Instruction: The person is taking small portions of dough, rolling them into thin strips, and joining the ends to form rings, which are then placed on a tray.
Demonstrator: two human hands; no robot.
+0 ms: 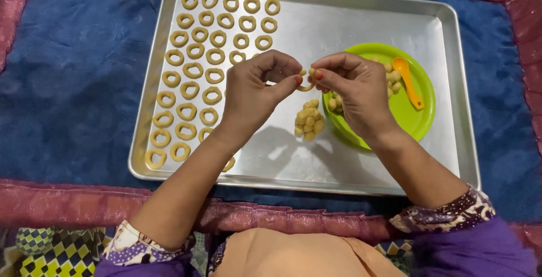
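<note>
I see left hand (254, 93) and right hand (353, 88) pinching 1 curved yellow dough strip (306, 86) above the rectangular silver metal tray (361, 158); uneven pull could snap it.

Both forearms are bare up to near the elbow. The left hand (254, 93) and right hand (355, 90) wear no rings or bracelets, and the thumbnails carry red-orange polish. Sleeves are solid purple, each ending in a wide cuff printed with purple, cream and yellow flowers. A plain peach-coloured garment covers the lap.
</note>
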